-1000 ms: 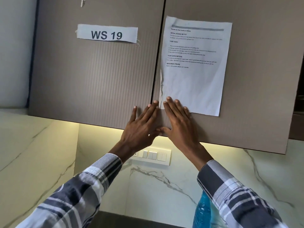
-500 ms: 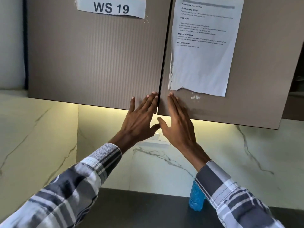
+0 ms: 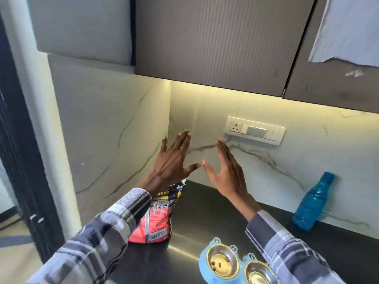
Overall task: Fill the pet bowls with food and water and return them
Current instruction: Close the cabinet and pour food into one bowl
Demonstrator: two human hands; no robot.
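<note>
Left hand (image 3: 173, 165): raised in the air above the counter, back towards the camera; fingers straight and close together, thumb spread out to the right; it holds nothing
Right hand (image 3: 226, 173): raised just beside the left one, fingers straight and pointing up and away, thumb spread to the left; it holds nothing; the two thumb tips come very near each other, and I cannot tell whether they touch
Sleeves: both arms wear a checked shirt (image 3: 98, 238) in grey, dark blue and white
Pet bowls: a light blue double feeder (image 3: 207, 261) sits on the near part of the counter, to the right, below the right forearm; its left steel bowl (image 3: 222, 263) holds a few brown pellets; its right steel bowl (image 3: 258, 273) is partly cut off by the edge of the view, contents not clear
Food bag (image 3: 158, 218): red and black, standing upright on the counter under the left wrist, left of the feeder and apart from it; top open and crumpled
Water bottle (image 3: 312, 201): blue plastic, standing far right on the counter against the wall, well apart from the feeder
Counter (image 3: 205, 218): dark and glossy
Wall: pale marble with grey veins; a white switch plate (image 3: 255, 130) with a socket is fixed on it beyond the hands
Cabinets (image 3: 215, 37): brown ribbed doors overhead, lit from beneath; a paper sheet (image 3: 348, 27) with a ragged lower edge hangs on the right door
</note>
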